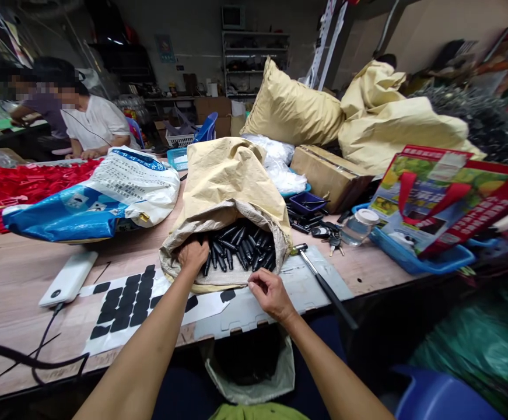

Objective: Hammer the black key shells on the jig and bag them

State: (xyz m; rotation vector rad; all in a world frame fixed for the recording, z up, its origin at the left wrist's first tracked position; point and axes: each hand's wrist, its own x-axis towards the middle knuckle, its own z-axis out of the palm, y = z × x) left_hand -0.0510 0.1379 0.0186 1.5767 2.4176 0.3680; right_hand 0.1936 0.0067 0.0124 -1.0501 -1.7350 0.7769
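Note:
A beige woven sack (230, 175) lies on the table, its mouth facing me, holding many black, slender, pointed plastic pieces (240, 248). My left hand (193, 255) reaches inside the mouth at the left, against those pieces. Its fingers are curled, and their tips are partly hidden, so what they hold does not show clearly. At the lower rim of the mouth, my right hand (272, 293) has thumb and forefinger pinched together on the sack's edge. Beneath the table edge, between my legs, hangs an open pale bag (275, 376) with a dark inside.
A hammer (323, 286) lies right of the sack, near keys (336, 244) and a clear jar (361, 227). Left are a sheet of black stickers (122, 303), a white power bank (69, 279), a blue-white bag (105, 198) and red pieces (30, 184). Two people sit behind.

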